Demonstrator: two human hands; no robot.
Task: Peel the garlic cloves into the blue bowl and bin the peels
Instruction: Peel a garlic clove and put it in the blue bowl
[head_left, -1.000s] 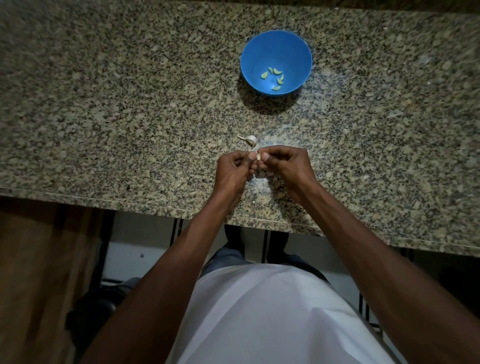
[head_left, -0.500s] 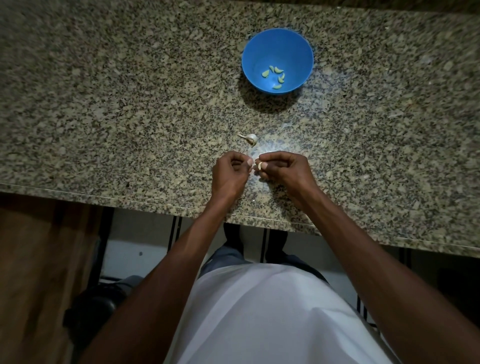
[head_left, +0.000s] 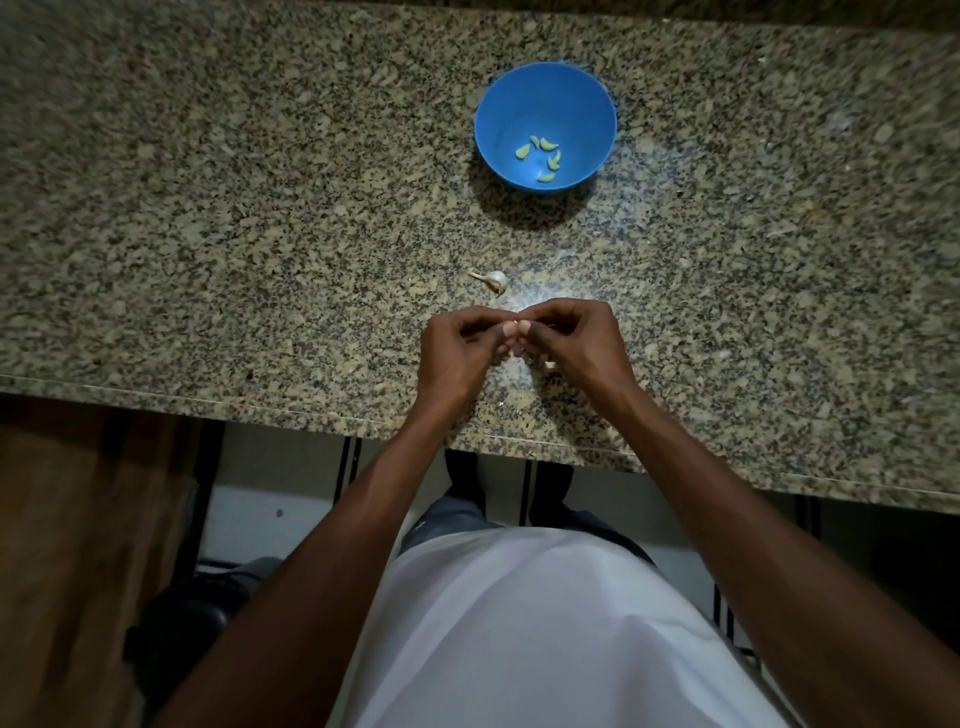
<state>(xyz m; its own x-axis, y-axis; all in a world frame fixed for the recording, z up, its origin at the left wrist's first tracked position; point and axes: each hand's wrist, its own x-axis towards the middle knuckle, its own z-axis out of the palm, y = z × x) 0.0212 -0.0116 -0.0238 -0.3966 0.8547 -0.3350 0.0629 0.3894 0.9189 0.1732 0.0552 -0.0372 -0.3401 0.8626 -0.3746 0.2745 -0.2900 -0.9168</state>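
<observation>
A speckled grey-and-beige granite desk (head_left: 260, 208) is seen from above, with its front edge running across the middle of the view. Toward the far side of it stands a round blue plastic bowl (head_left: 498, 104), in the bottom of which five small pale green peeled garlic cloves (head_left: 540, 156) are scattered. Between the bowl and the hands, a small white papery garlic piece with a short stem (head_left: 493, 279) lies on the stone, apart from both.

Near the front edge, the left hand (head_left: 454, 353) and the right hand (head_left: 576, 343) are held together above the desk, thumb tips meeting. The fingers of both hands are curled inward. A small pale garlic clove (head_left: 514, 340) is pinched between them at the point where the hands meet; only slivers of it can be seen, so how much skin remains on it cannot be told. A pale scrap (head_left: 549, 365) is visible just below the right hand; whether it is held or lies on the stone cannot be told.

Below the desk edge, a white garment (head_left: 519, 623) is seen on the person's torso, with a brown wooden surface (head_left: 78, 545) at the left and a pale tiled floor (head_left: 270, 493) beneath.
</observation>
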